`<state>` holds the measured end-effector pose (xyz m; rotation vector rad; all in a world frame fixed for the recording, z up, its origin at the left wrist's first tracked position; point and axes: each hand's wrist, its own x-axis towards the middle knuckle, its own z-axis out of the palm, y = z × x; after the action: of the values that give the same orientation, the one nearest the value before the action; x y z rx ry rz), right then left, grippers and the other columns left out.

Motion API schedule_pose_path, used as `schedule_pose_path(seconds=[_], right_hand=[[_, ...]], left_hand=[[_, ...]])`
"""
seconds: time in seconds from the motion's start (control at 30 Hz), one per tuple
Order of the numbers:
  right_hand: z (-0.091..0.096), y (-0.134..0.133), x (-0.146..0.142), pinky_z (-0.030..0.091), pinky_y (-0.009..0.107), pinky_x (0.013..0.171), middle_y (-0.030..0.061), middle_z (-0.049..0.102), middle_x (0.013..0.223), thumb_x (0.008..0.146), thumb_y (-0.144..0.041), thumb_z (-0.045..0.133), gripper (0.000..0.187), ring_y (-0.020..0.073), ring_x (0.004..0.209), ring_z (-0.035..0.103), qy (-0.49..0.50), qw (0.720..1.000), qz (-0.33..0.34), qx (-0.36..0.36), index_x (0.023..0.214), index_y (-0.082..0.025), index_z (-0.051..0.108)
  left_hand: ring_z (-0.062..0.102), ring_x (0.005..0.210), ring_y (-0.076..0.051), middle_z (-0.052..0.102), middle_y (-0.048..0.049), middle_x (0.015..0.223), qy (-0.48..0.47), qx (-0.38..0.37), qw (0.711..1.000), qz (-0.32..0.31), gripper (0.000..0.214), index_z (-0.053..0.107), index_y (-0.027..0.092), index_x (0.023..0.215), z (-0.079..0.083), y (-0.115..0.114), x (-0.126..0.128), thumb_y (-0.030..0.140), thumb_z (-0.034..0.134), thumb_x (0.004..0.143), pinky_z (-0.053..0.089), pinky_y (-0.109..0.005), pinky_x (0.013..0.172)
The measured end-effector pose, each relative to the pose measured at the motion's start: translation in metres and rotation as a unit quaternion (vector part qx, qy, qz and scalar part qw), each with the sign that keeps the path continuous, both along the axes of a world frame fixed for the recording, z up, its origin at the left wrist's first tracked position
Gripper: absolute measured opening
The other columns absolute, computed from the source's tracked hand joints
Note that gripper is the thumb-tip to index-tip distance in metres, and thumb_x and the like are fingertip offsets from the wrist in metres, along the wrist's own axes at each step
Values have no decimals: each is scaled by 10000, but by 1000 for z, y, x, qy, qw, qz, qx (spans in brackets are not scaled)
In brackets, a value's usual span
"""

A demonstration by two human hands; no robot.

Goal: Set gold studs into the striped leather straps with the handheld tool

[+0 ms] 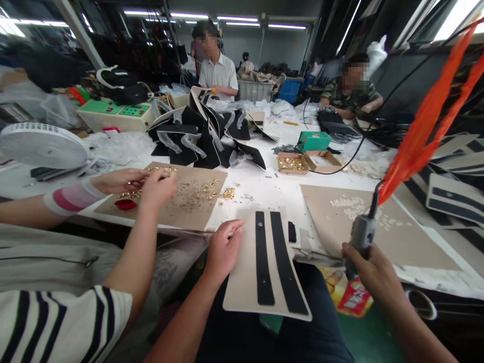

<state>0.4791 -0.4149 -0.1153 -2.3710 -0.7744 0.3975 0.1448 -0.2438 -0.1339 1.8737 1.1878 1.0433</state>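
A beige panel [247,267] with two black strips lies across my lap and the table edge. A round metal piece shows near the top of its left strip. My left hand [224,252] is over the panel's upper left edge, fingers curled together; what is pinched in them, if anything, is too small to name. On the right, my right hand [372,269] grips a grey electric screwdriver [362,237], its cord at the top and an orange band [419,131] hanging above it. Small pale pieces [351,204] are scattered on a brown board [321,201] behind the tool.
At left, a co-worker's hands [157,189] handle small parts over another brown board [181,217] with gold fittings [227,193]. Black-and-beige panels [204,141] are heaped behind. A box of gold pieces [293,164], a green box [313,141] and a white tape roll [43,146] stand around.
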Motion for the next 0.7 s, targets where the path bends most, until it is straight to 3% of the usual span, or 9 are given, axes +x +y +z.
schedule_pose_path(seconds=[0.07, 0.13, 0.23, 0.3, 0.4, 0.53, 0.6, 0.7], right_hand=[[-6, -10, 7, 482, 404, 680, 94, 724, 799, 776, -741, 550, 584, 342, 810, 690, -31, 999, 14, -26, 972, -203, 664], [-10, -15, 9, 480, 399, 699, 84, 725, 827, 810, -737, 522, 579, 338, 829, 691, -50, 998, 32, -33, 1019, -216, 664], [-14, -15, 7, 490, 411, 777, 80, 736, 929, 824, -726, 524, 584, 340, 905, 694, -65, 996, 50, -29, 1116, -242, 670], [-18, -15, 5, 492, 445, 856, 98, 734, 1029, 813, -737, 531, 628, 355, 981, 687, -71, 996, 52, -16, 1171, -240, 673], [-24, -21, 3, 499, 486, 922, 131, 700, 1161, 762, -768, 582, 789, 362, 1044, 676, -60, 997, 31, 44, 1320, -212, 629], [-25, -44, -2, 550, 506, 892, 171, 645, 1246, 723, -793, 631, 938, 370, 1048, 666, -64, 982, -31, 174, 1416, -165, 558], [-20, -55, -7, 533, 554, 934, 182, 631, 1268, 768, -773, 610, 860, 393, 1064, 653, -101, 974, -48, 199, 1379, -169, 577], [-6, -62, -19, 505, 566, 979, 165, 623, 1292, 860, -695, 573, 636, 392, 1061, 651, -157, 959, -48, 229, 1318, -254, 598]], left_hand=[[723, 1041, -205, 777, -43, 1106, 15, 43, 999, 14, 273, 745, 239, 1096, -5, -23, -23, 234, 490, 998, 568, -357, 967], [709, 1102, -206, 761, -50, 1169, 46, 97, 994, -26, 304, 728, 242, 1149, -10, -47, -43, 193, 475, 987, 564, -361, 994], [625, 1278, -271, 681, -80, 1364, 103, 158, 977, -102, 404, 654, 252, 1323, -6, -74, -57, 243, 633, 920, 524, -438, 1081], [562, 1356, -315, 641, -88, 1425, 116, 184, 968, -125, 458, 659, 261, 1323, 3, -81, -53, 275, 720, 869, 485, -488, 1122], [640, 1258, -272, 735, -49, 1271, 53, 173, 974, -139, 237, 739, 279, 1145, 22, -77, -33, 258, 686, 915, 475, -457, 1132], [744, 956, -202, 797, -13, 1020, -47, 37, 996, -70, 169, 771, 259, 1033, 44, -56, -7, 337, 633, 974, 579, -312, 915], [750, 959, -226, 802, -23, 1010, -65, 1, 997, -32, 218, 788, 241, 1019, 55, -46, 2, 401, 653, 955, 590, -304, 873], [739, 1066, -276, 807, -44, 1040, -101, 0, 995, 6, 289, 806, 218, 1023, 76, -36, 12, 460, 704, 903, 580, -345, 969]])
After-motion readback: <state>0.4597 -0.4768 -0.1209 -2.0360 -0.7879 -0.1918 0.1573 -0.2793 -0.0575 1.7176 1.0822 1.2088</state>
